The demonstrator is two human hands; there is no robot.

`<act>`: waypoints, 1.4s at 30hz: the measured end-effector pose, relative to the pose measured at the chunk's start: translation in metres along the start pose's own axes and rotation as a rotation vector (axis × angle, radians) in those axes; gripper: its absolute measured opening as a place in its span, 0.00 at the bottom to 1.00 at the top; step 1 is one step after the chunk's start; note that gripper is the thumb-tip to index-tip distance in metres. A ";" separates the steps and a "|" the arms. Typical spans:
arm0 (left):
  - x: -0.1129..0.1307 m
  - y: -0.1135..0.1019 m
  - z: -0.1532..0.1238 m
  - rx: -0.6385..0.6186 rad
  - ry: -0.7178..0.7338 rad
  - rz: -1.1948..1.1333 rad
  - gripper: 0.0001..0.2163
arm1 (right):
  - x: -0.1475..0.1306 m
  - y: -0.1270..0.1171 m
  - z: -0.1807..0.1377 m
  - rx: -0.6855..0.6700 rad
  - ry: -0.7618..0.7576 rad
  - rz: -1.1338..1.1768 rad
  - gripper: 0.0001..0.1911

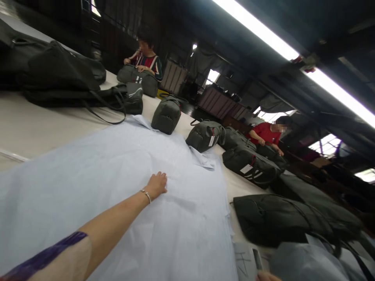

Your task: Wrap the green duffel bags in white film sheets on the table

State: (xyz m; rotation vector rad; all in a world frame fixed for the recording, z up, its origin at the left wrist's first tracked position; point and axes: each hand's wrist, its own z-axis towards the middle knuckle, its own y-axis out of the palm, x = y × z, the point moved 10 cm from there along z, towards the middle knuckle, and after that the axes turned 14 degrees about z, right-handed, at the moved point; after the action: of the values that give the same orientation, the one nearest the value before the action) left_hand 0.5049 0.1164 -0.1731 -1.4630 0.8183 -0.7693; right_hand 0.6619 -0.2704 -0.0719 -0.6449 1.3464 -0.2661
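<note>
My left hand [156, 184], with a bracelet at the wrist, rests palm down on a wide stack of pale blue-white sheets [187, 230]. Its fingers are slightly bent and the thumb stands apart from them; I see nothing held in it. Only a small part of my right hand [267, 276] shows at the bottom edge, beside a pale grey block-like thing [245, 260] with handwritten marks and a dark slot. The fingers of that hand are mostly out of frame, so its grip is hidden.
Dark bags [166, 115] stand along the far side of the table [43, 117], some tagged. More bags [58, 74] lie at left, and a large one [281, 218] at right beside crumpled wrapping [304, 257]. Two co-workers, one in a striped top [146, 61], one in red [265, 132], handle bags.
</note>
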 end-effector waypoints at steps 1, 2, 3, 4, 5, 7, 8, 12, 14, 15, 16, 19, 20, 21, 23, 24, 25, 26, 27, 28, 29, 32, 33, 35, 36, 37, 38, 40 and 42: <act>0.000 0.000 -0.001 0.002 -0.003 -0.006 0.18 | -0.021 0.026 0.006 -0.092 -0.014 0.044 0.17; 0.000 0.001 -0.001 0.002 -0.004 -0.010 0.19 | -0.044 0.061 0.010 -0.224 -0.030 0.117 0.19; 0.000 0.002 -0.002 0.002 -0.005 -0.012 0.19 | -0.070 0.106 0.010 -0.413 -0.038 0.209 0.20; 0.000 0.002 -0.002 0.003 -0.006 -0.012 0.19 | -0.097 0.152 0.008 -0.590 -0.046 0.321 0.21; 0.000 0.003 -0.001 0.004 -0.007 -0.011 0.20 | -0.123 0.196 0.008 -0.724 -0.042 0.421 0.21; -0.001 0.007 0.000 0.003 -0.010 -0.010 0.20 | -0.157 0.277 0.012 -0.896 -0.001 0.481 0.22; -0.001 0.009 0.001 0.000 -0.011 -0.010 0.20 | -0.167 0.310 0.018 -0.932 0.014 0.478 0.22; -0.001 0.019 0.007 -0.023 -0.008 -0.014 0.21 | -0.155 0.396 0.051 -0.967 0.094 0.321 0.19; 0.000 0.023 0.009 -0.031 -0.007 -0.019 0.23 | -0.134 0.414 0.066 -0.964 0.143 0.187 0.16; 0.000 0.025 0.009 -0.033 -0.009 -0.023 0.24 | -0.123 0.419 0.072 -0.959 0.166 0.105 0.14; 0.000 0.026 0.010 -0.033 -0.010 -0.026 0.24 | -0.113 0.422 0.077 -0.951 0.186 0.014 0.14; 0.000 0.027 0.009 -0.030 -0.010 -0.036 0.25 | -0.093 0.426 0.089 -0.926 0.211 -0.258 0.14; 0.000 0.027 0.009 -0.029 -0.009 -0.038 0.25 | -0.090 0.426 0.092 -0.917 0.201 -0.335 0.14; 0.000 0.027 0.008 -0.029 -0.008 -0.040 0.25 | -0.090 0.427 0.095 -0.905 0.184 -0.402 0.14; 0.000 0.027 0.008 -0.031 -0.008 -0.043 0.25 | -0.095 0.428 0.102 -0.867 0.126 -0.510 0.14; 0.000 0.027 0.008 -0.033 -0.009 -0.044 0.25 | -0.100 0.426 0.106 -0.834 0.087 -0.555 0.14; 0.000 0.027 0.007 -0.034 -0.010 -0.045 0.26 | -0.106 0.423 0.110 -0.791 0.043 -0.591 0.15; 0.000 0.026 0.007 -0.034 -0.010 -0.045 0.27 | -0.113 0.419 0.114 -0.739 -0.004 -0.620 0.16; 0.000 0.025 0.007 -0.030 -0.009 -0.046 0.27 | -0.121 0.413 0.117 -0.684 -0.049 -0.642 0.19; 0.000 0.024 0.006 -0.024 -0.008 -0.046 0.27 | -0.127 0.406 0.118 -0.629 -0.091 -0.657 0.24; 0.000 0.023 0.005 -0.015 -0.007 -0.047 0.27 | -0.133 0.399 0.116 -0.579 -0.136 -0.662 0.30; -0.001 0.020 0.004 0.009 -0.003 -0.051 0.25 | -0.140 0.381 0.097 -0.468 -0.297 -0.621 0.35; -0.001 0.020 0.004 0.015 -0.001 -0.053 0.25 | -0.139 0.380 0.086 -0.455 -0.363 -0.592 0.33; 0.000 0.018 0.004 0.030 0.004 -0.055 0.26 | -0.130 0.385 0.061 -0.500 -0.496 -0.510 0.29; 0.000 0.017 0.003 0.037 0.005 -0.053 0.26 | -0.123 0.391 0.049 -0.551 -0.541 -0.465 0.29; 0.000 0.017 0.003 0.045 0.007 -0.051 0.26 | -0.116 0.397 0.040 -0.606 -0.565 -0.423 0.28; -0.001 0.016 0.002 0.052 0.008 -0.048 0.27 | -0.108 0.402 0.034 -0.654 -0.569 -0.388 0.29; -0.003 0.015 -0.001 0.066 0.012 -0.042 0.31 | -0.098 0.404 0.034 -0.687 -0.520 -0.349 0.30; -0.008 0.017 -0.006 0.083 0.032 -0.042 0.33 | -0.095 0.393 0.040 -0.650 -0.468 -0.330 0.33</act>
State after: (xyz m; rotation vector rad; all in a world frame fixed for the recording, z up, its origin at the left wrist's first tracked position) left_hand 0.4949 0.1193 -0.1899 -1.4003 0.7729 -0.8507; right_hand 0.6070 0.1056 -0.2156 -1.3861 0.8529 0.0735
